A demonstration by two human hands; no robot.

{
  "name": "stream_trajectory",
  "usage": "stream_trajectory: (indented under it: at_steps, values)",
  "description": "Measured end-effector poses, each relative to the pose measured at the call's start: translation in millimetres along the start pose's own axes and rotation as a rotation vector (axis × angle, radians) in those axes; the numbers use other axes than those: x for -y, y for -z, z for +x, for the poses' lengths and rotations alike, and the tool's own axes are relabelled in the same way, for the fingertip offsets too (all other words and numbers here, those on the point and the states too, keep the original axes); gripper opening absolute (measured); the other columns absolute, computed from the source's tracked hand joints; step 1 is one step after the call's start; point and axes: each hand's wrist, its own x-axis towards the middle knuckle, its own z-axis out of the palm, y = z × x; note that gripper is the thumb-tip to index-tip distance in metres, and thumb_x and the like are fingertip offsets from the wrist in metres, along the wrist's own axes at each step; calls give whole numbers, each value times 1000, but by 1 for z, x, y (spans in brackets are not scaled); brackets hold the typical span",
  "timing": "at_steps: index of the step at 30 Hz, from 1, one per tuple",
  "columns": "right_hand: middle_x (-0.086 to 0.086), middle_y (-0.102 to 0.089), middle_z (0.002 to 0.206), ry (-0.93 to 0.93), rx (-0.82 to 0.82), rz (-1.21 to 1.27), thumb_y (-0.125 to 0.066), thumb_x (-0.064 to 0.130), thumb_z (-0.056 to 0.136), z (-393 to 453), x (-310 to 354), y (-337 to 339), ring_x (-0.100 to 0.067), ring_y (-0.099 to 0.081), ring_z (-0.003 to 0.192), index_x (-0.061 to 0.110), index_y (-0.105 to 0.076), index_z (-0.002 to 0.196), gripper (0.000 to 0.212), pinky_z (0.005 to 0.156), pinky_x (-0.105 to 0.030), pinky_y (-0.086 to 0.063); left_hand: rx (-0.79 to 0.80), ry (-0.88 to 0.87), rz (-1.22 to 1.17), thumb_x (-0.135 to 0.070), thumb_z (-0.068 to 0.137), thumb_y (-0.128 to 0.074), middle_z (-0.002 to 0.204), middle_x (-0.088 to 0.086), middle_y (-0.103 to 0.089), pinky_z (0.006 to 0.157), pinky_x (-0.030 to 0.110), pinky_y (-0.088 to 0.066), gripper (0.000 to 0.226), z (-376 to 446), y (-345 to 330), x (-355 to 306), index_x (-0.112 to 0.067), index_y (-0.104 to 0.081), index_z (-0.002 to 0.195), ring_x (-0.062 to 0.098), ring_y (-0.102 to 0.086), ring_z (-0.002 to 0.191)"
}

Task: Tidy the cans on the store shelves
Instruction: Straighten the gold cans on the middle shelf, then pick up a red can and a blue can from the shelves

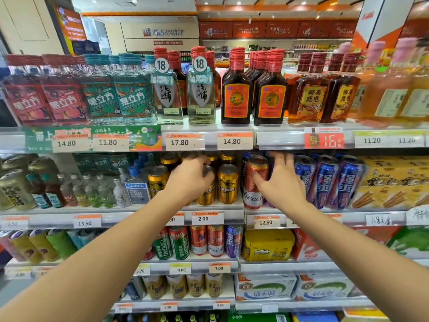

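Note:
Gold beer cans (pixel 227 183) stand in a row on the second shelf, at the centre of the head view. My left hand (pixel 189 180) is wrapped around one gold can (pixel 206 194) in the front row, covering its upper half. To the right stands a red Budweiser can (pixel 254 182), and my right hand (pixel 282 182) is closed on its right side, thumb across the front and fingers reaching behind it. Blue cans (pixel 329 180) stand just right of that hand. Cans further back are partly hidden.
Glass liquor bottles (pixel 236 89) line the shelf above, its price rail (pixel 209 139) just over my hands. Small bottles (pixel 92 191) fill the left of the can shelf, yellow boxes (pixel 392 182) the right. More cans (pixel 197 240) and cartons (pixel 267 245) sit on the shelves below.

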Motion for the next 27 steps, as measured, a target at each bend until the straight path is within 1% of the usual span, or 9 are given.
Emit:
stream_trajectory:
  at_steps: [3, 6, 10, 13, 16, 19, 22, 24, 27]
  values:
    - [-9, -34, 162, 30, 84, -41, -62, 54, 92, 6, 4, -2, -42, -57, 127, 22, -30, 158, 80, 91, -52, -52, -18, 14, -18, -40, 95, -58, 95, -2, -65, 63, 33, -46, 37, 0, 2, -4, -21, -65, 126, 24, -64, 84]
    - [-10, -31, 165, 48, 152, -80, -63, 54, 92, 12, 12, -6, -41, -54, 132, 20, -27, 160, 83, 92, -51, -53, -22, 15, -16, -39, 96, -59, 100, -2, -67, 67, 35, -51, 35, -3, 3, -9, -21, -65, 125, 23, -65, 89]
    - [-9, -24, 167, 29, 173, -176, -64, 49, 95, 18, 13, -12, -41, -57, 129, 20, -25, 160, 81, 86, -47, -53, -19, 22, -20, -40, 94, -60, 112, -1, -69, 78, 41, -59, 33, -11, 1, -10, -23, -68, 122, 24, -66, 100]
    - [-10, -17, 169, -8, 170, -205, -66, 50, 95, 21, 11, -14, -41, -59, 127, 19, -19, 162, 88, 82, -46, -54, -12, 20, -4, -39, 96, -59, 113, -2, -68, 78, 41, -59, 34, -17, -1, -7, -25, -67, 126, 23, -66, 100]
    - [-11, -20, 166, -9, 156, -209, -67, 60, 90, 18, 7, -14, -41, -63, 120, 19, -26, 160, 91, 81, -45, -55, -4, -11, 47, -37, 96, -58, 115, -2, -66, 74, 38, -56, 33, -20, -2, -4, -25, -67, 126, 23, -66, 97]
    - [-12, -25, 162, 31, 107, -171, -69, 67, 83, 12, 0, -15, -43, -66, 111, 21, -39, 151, 88, 85, -47, -56, -12, -10, 42, -36, 97, -58, 114, -3, -66, 71, 36, -54, 31, -20, -2, -4, -25, -67, 124, 21, -65, 94]
    - [-10, -35, 159, 67, 109, -130, -71, 67, 79, 5, -5, -17, -42, -66, 112, 25, -35, 152, 91, 87, -48, -55, -11, -50, 48, -34, 98, -58, 113, -3, -67, 66, 34, -52, 30, -25, -5, -6, -24, -68, 124, 21, -65, 94]
    - [-8, -53, 146, 84, 118, -92, -73, 65, 77, -1, -10, -20, -38, -67, 111, 30, -31, 151, 92, 86, -47, -56, -10, -85, 51, -33, 98, -57, 111, -4, -67, 65, 32, -48, 28, -30, -10, -9, -23, -69, 121, 20, -65, 95]
    - [-2, -70, 119, 85, 69, 46, -78, 60, 70, -7, -15, -22, -32, -68, 103, 33, -39, 138, 83, 83, -46, -58, -17, -116, 50, -34, 97, -57, 106, -8, -69, 69, 35, -56, 25, -40, -18, -11, -26, -71, 115, 16, -65, 93]
